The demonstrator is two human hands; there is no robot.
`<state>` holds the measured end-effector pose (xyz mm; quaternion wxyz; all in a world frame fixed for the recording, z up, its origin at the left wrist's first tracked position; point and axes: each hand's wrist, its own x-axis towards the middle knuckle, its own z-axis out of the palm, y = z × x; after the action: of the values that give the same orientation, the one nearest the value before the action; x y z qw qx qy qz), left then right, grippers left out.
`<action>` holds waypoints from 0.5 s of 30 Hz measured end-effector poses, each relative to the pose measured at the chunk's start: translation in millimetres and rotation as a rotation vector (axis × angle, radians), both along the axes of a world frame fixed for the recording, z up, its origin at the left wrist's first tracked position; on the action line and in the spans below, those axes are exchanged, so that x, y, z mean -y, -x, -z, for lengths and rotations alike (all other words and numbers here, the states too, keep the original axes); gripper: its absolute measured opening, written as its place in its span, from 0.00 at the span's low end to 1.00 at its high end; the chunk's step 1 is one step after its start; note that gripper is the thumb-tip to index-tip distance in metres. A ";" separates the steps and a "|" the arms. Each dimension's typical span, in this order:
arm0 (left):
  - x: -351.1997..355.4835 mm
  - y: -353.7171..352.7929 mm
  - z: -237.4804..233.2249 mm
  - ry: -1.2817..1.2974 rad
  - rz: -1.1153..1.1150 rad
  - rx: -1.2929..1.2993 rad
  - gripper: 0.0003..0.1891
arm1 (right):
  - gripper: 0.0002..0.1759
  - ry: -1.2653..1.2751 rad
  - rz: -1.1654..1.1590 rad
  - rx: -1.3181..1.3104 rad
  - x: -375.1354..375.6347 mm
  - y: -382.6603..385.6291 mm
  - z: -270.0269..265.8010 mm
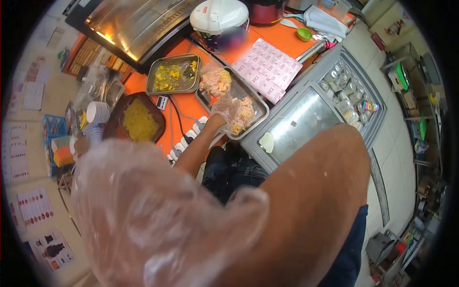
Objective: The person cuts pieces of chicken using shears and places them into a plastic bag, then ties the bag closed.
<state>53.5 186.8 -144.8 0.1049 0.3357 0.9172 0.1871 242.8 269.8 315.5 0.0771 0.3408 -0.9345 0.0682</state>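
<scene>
My left hand (pixel 225 111), in a clear plastic glove, reaches into a metal tray (pixel 262 113) between two heaps of pale chopped food. The far heap (pixel 215 81) is close to its fingertips, and the near heap (pixel 244 115) lies beside it. The glove blurs its fingers, so I cannot make out a grip. Very close to the camera, my right hand (pixel 148 210) is raised in a loose plastic glove, with the elbow bent out to the right. It is large and out of focus, and its fingers are not distinct.
Left of the tray are a pan with yellow-green food remains (pixel 171 76) and a dark dish of yellow food (pixel 139 119). Paper cups (pixel 98 112) stand farther left. A lit oven (pixel 138 28) and a rice cooker (pixel 219 19) are behind. A chest freezer with cans (pixel 296 124) adjoins the right side.
</scene>
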 end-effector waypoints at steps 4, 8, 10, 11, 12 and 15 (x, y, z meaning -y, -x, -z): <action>7.7 14.3 40.4 0.017 0.141 -0.110 0.14 | 0.24 -0.037 0.059 -0.081 7.5 -12.5 0.3; -0.6 7.5 -11.1 -0.040 0.091 -0.050 0.17 | 0.24 -0.017 0.108 -0.122 7.9 -12.4 3.2; 2.5 1.6 -53.1 -0.179 0.080 -0.077 0.17 | 0.24 0.024 0.160 -0.122 4.8 -13.1 7.4; 9.3 -3.7 -69.8 -0.247 0.065 -0.090 0.17 | 0.24 0.070 0.203 -0.095 1.1 -12.1 11.5; 16.5 -10.3 -81.7 -0.316 0.045 -0.098 0.17 | 0.24 0.126 0.254 -0.022 -6.7 -9.5 17.8; 18.0 -23.3 -76.2 -0.441 -0.042 0.050 0.16 | 0.24 0.366 0.457 0.458 -59.6 11.5 63.7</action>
<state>76.8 168.8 -68.6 0.0476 0.3264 0.8581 0.3936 231.3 329.4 251.8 -0.0612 0.0798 -0.9518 0.2897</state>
